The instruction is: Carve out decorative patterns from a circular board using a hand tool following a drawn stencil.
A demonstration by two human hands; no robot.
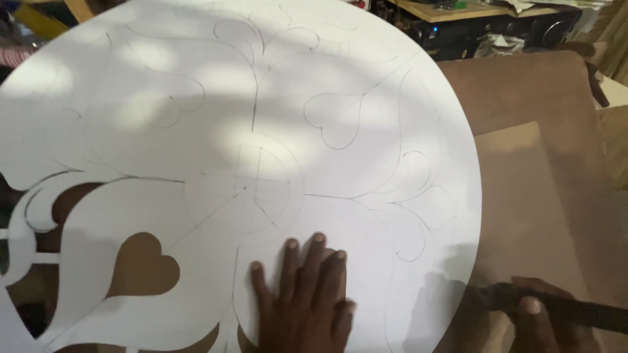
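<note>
**Hands on the cutout disc**

My left hand (304, 297) lies flat, fingers spread, pressing the near part of the white round board (261, 131). My right hand (540, 320) is just off the board's near right edge, closed around a dark tool (569, 310). Heart-shaped cutout (142, 265) is left of my left hand. The brown cloth surface (543, 163) lies right of the board, with dark electronics (497, 29) beyond its far right edge.

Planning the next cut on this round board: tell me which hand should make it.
Probably the right hand: it already holds the dark tool at the white round board edge, while the left hand lies flat on it.
</note>
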